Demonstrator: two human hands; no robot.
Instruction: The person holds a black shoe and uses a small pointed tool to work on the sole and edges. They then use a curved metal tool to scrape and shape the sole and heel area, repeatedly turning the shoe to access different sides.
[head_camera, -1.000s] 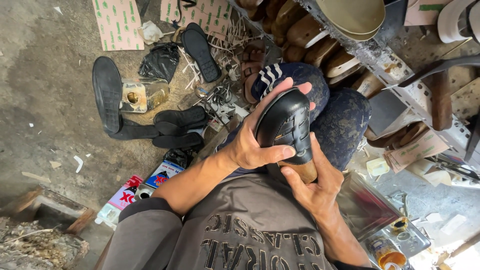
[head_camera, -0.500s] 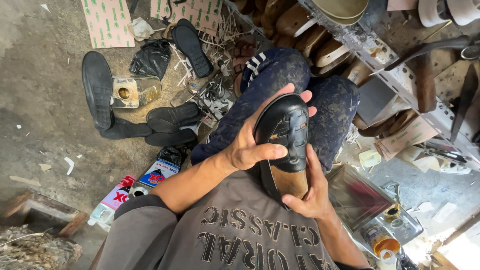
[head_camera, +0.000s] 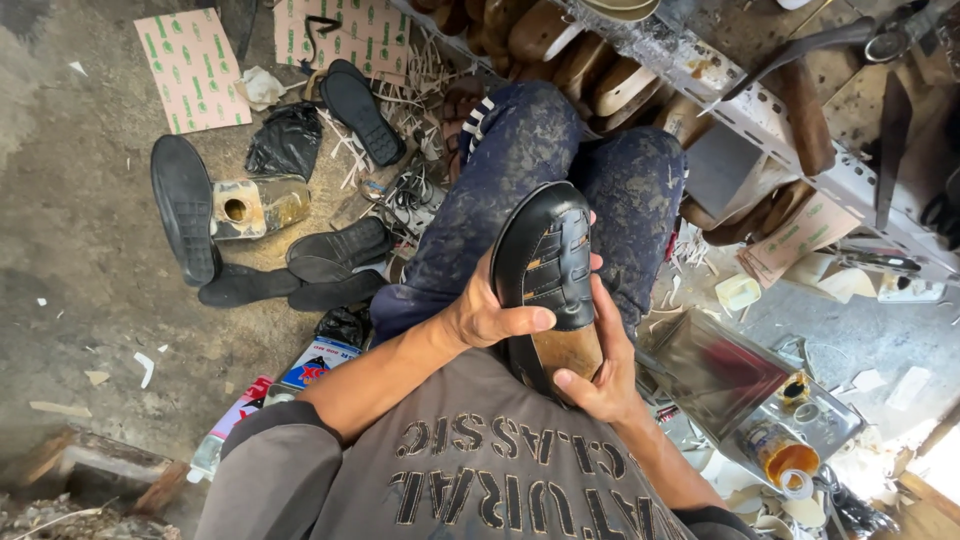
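Note:
A black leather shoe upper on a wooden last (head_camera: 548, 265) rests upright over my lap, toe pointing away. My left hand (head_camera: 492, 312) wraps its left side, thumb lying across the upper. My right hand (head_camera: 598, 368) cups the heel end from below and right, fingers on the brown wooden part. My legs in stained blue trousers (head_camera: 520, 160) lie under the shoe.
Several black soles (head_camera: 185, 220) lie on the dirt floor at left, beside a dented tin can (head_camera: 250, 205) and a black bag (head_camera: 285, 140). Wooden lasts (head_camera: 610, 85) fill a metal shelf at top. A metal tray (head_camera: 720, 375) and a glue pot (head_camera: 785, 455) sit at right.
The shoe and both hands have come lower and closer to my body. My right hand has slid down to the heel end; the view has tilted.

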